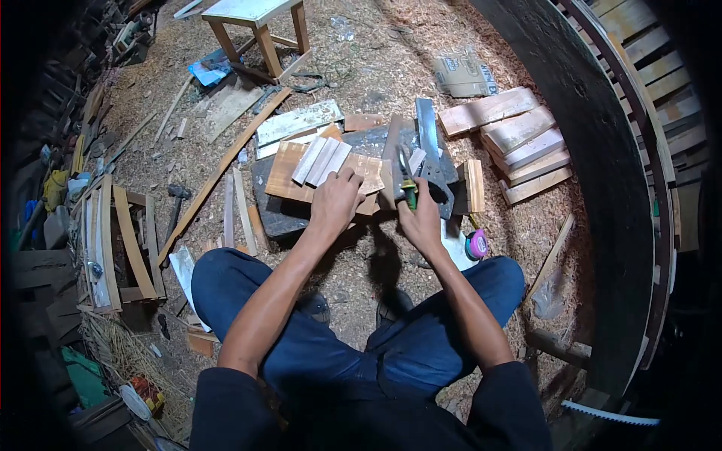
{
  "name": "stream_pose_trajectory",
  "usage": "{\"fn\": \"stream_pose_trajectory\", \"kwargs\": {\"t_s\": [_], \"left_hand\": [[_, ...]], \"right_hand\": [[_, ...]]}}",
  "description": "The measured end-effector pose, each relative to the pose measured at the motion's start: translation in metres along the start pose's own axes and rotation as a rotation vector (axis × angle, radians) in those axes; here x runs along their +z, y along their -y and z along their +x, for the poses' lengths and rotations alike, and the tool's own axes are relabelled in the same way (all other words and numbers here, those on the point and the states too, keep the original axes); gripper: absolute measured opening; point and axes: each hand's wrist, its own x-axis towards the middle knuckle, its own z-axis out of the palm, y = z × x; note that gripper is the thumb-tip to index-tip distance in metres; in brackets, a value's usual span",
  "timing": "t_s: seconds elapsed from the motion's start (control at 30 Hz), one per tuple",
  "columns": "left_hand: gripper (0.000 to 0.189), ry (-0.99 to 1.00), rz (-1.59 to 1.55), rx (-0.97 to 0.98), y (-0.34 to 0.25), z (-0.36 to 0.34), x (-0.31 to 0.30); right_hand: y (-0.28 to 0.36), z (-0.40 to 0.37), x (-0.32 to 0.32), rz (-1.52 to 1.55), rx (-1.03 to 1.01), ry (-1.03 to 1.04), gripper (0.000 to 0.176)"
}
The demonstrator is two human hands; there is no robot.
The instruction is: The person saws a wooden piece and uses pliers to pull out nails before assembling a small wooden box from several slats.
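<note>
My left hand [336,201] is over the front of a brown wooden board [285,171], its bent fingers bunched at the lower ends of several pale wood strips [320,161]. What those fingers grip is hidden beneath them. My right hand [421,216] is closed around a tool with a green and yellow handle [410,195], its curved metal head pointing away from me. Just beyond that hand lies a handsaw [427,128] with a broad metal blade and dark handle. Board, strips and saw rest on a low dark work block [265,197].
Stacked planks [526,139] lie at the right, near a pink tape measure [477,244]. A small stool [256,22] stands at the back. On the left are a hammer [178,194], a long wood strip [218,177] and a slatted wooden frame [111,244]. Wood shavings cover the ground.
</note>
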Motion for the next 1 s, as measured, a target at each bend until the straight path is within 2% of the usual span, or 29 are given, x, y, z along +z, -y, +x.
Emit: {"fn": "stream_pose_trajectory", "kwargs": {"t_s": [0.07, 0.13, 0.17, 0.2, 0.27, 0.3, 0.33, 0.4, 0.43, 0.57, 0.63, 0.8, 0.87, 1.0], "left_hand": [[0.029, 0.01, 0.001, 0.022, 0.0, -0.001, -0.007], [0.034, 0.008, -0.232, -0.087, 0.001, -0.001, -0.016], [0.037, 0.075, -0.319, -0.131, 0.003, 0.002, -0.021], [0.037, 0.065, -0.312, -0.123, 0.001, 0.004, -0.028], [0.04, 0.23, -0.509, -0.329, -0.003, 0.007, -0.041], [0.042, 0.286, -0.513, -0.344, 0.0, 0.009, -0.042], [0.042, 0.276, -0.512, -0.348, 0.002, 0.008, -0.041], [0.042, 0.174, -0.503, -0.243, 0.005, 0.005, -0.038], [0.042, 0.166, -0.507, -0.24, 0.005, 0.004, -0.038], [0.042, 0.224, -0.535, -0.345, 0.004, 0.007, -0.05], [0.039, 0.185, -0.558, -0.309, 0.006, 0.01, -0.054], [0.037, 0.198, -0.594, -0.261, 0.005, 0.009, -0.056], [0.037, 0.2, -0.611, -0.23, 0.008, 0.008, -0.056], [0.037, 0.239, -0.667, -0.182, 0.007, 0.009, -0.068]], "right_hand": [[-0.028, 0.001, 0.015, 0.124, -0.001, 0.034, 0.04], [-0.021, -0.001, 0.015, 0.51, 0.042, 0.19, 0.036], [-0.019, -0.007, 0.014, 0.677, 0.06, 0.201, 0.033], [-0.015, -0.006, 0.012, 0.704, 0.024, 0.249, 0.032], [-0.013, -0.007, 0.003, 0.666, 0.046, 0.366, 0.031], [-0.001, -0.011, -0.009, 0.431, -0.067, 0.346, 0.038], [-0.003, -0.013, -0.009, 0.431, -0.077, 0.351, 0.038], [-0.004, -0.017, -0.008, 0.28, -0.29, 0.232, 0.051], [-0.003, -0.017, -0.01, 0.302, -0.262, 0.268, 0.062], [-0.002, -0.015, -0.015, 0.294, -0.218, 0.359, 0.06], [-0.003, -0.019, -0.013, 0.265, -0.238, 0.311, 0.056], [0.003, -0.02, -0.016, 0.339, -0.246, 0.346, 0.052], [0.002, -0.018, -0.016, 0.425, -0.125, 0.479, 0.052], [0.008, -0.018, -0.021, 0.509, -0.071, 0.547, 0.048]]}}
